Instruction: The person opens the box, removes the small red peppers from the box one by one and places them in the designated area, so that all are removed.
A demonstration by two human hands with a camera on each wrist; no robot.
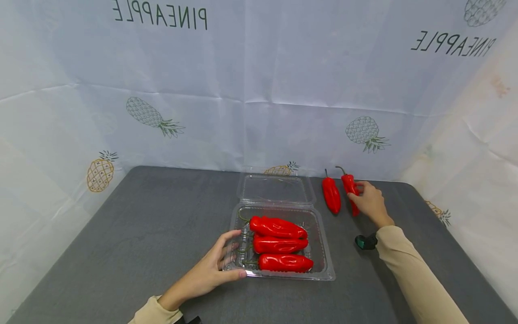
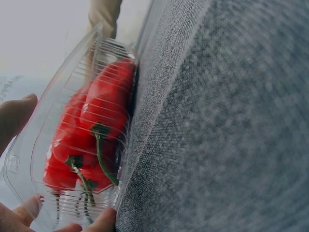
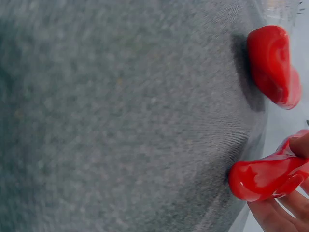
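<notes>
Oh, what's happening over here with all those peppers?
A person's left hand steadies a clear plastic container with several red peppers inside and its lid open. Their right hand grasps one loose pepper to the container's right; another loose pepper lies beside it on the grey table. Whether the grasped one is lifted is unclear.

Backdrop, upper left: the word "PINEAPPLE" (image 1: 159,13) in dark capitals on the pineapple-print cloth (image 1: 283,67), mirror-reversed (one reads it from right to left).
Backdrop, upper right: a second "PINEAPPLE" (image 1: 453,43), likewise reversed, slanting beneath a pineapple drawing (image 1: 483,11).
Backdrop, left wrist view: faint lettering (image 2: 10,86) near the left edge, too blurred to read surely.
</notes>
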